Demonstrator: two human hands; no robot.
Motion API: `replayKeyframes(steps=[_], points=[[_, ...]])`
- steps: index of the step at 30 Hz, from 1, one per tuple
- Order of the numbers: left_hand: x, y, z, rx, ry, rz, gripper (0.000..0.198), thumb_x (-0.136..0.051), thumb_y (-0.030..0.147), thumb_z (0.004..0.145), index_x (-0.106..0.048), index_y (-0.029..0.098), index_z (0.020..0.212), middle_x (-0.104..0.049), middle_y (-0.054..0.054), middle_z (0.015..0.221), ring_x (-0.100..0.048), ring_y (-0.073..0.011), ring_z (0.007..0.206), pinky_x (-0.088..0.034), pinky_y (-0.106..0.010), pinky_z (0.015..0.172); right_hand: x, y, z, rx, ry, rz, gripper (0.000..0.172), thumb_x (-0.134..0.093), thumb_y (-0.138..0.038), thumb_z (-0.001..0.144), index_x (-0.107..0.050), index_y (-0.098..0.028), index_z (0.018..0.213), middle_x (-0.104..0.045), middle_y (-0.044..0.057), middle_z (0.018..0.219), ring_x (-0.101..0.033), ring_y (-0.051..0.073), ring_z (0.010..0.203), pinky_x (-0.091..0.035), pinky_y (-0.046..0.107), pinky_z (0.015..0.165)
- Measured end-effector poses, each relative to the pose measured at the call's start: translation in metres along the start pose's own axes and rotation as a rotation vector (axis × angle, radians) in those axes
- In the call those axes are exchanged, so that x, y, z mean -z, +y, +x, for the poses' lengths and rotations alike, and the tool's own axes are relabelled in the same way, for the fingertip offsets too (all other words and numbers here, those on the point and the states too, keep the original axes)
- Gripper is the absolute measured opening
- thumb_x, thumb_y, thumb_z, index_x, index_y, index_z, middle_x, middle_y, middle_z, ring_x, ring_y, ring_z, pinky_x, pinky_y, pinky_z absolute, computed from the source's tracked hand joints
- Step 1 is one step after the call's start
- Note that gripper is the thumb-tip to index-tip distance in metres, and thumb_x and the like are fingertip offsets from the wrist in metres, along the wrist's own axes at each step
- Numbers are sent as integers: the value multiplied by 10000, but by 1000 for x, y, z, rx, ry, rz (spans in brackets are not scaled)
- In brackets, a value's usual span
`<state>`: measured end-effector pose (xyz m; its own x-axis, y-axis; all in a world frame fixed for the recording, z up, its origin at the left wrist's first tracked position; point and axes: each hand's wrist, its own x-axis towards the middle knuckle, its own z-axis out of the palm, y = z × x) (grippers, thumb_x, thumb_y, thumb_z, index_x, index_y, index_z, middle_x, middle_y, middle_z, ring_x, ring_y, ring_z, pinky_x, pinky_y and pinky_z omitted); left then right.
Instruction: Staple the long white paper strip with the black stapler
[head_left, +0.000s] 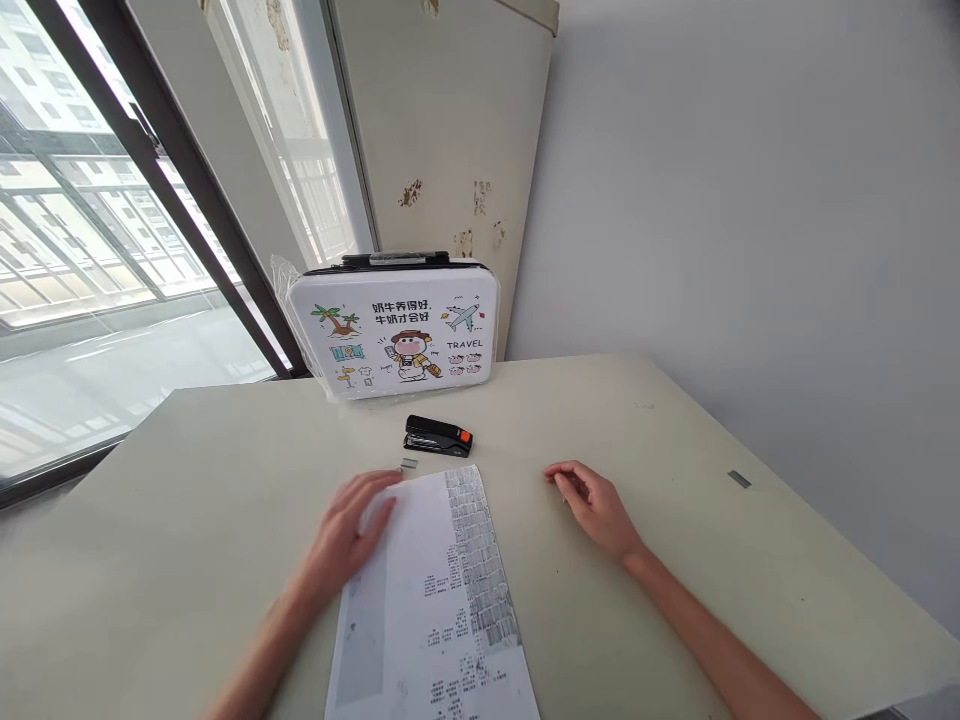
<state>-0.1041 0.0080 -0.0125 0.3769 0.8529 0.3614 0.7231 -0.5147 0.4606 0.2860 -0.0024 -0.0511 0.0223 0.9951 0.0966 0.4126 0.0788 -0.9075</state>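
A printed sheet of paper lies on the cream table in front of me. My left hand rests flat on the sheet's upper left corner, fingers stretched out. My right hand lies on the bare table to the right of the sheet, fingers loosely curled and holding nothing. Just beyond the sheet sits a black stapler with an orange tip. A small strip of staples lies between the stapler and my left fingertips.
A white case with cartoon travel pictures stands upright at the table's far edge, against a worn cabinet. A window fills the left side. A small grey strip lies on the table at the right.
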Motion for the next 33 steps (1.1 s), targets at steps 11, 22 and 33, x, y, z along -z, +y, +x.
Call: replayKeyframes(steps=[11,22,33], points=[[19,-33,-3,604,153,-159,425,-480,601,941,-582,222,778,-457,45,638,-409,-146,591,-333,-251,552,-1,3,0,-24,-5,55,384,-544,-593,986,-711,-252,1041,-777,71,1005,-728,233,929,-583,360,833],[16,-33,-4,542,105,-54,365,-502,560,940,-632,231,850,-580,22,677,-476,-162,617,-395,-267,603,1,1,0,-22,0,44,432,-534,-629,974,-720,-245,1043,-782,84,975,-737,247,901,-605,386,815],[16,-28,-2,563,89,-58,344,-534,554,925,-646,232,890,-638,20,727,-521,-158,639,-419,-264,629,1,1,-1,-18,-2,14,399,-532,-601,989,-718,-253,1046,-778,67,977,-733,236,904,-594,373,822]])
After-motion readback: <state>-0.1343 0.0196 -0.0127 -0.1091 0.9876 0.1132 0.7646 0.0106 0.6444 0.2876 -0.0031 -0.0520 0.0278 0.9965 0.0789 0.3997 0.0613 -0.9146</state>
